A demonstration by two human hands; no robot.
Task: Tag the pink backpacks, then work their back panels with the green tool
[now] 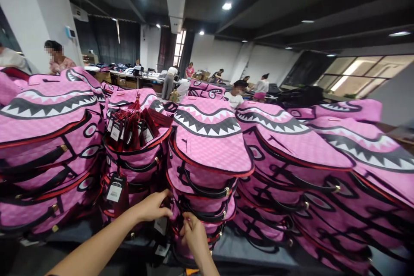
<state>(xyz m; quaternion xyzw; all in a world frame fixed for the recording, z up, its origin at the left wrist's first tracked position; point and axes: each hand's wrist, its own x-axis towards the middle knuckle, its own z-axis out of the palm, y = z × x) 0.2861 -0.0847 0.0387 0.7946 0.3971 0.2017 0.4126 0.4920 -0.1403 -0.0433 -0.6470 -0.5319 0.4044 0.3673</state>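
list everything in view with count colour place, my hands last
Bag stacks: five, pink with black-and-white teeth, across the front
Tag bunch: one, dark red and black, atop second stack from left
Hanging tag: one clear, black with white label, front of that stack
Table: one, grey, under the stacks
Smaller cases: several, pink and black, behind middle stack
Worktables: count unclear, pale, background
Other people: at least eight, mixed clothing, background
Ceiling lights: several, white, overhead
Curtains: several, dark, back wall
Windows: at least two, pale, back and right
Left hand: one, bare, at middle stack's left side
Right hand: one, bare, at middle stack's lower front
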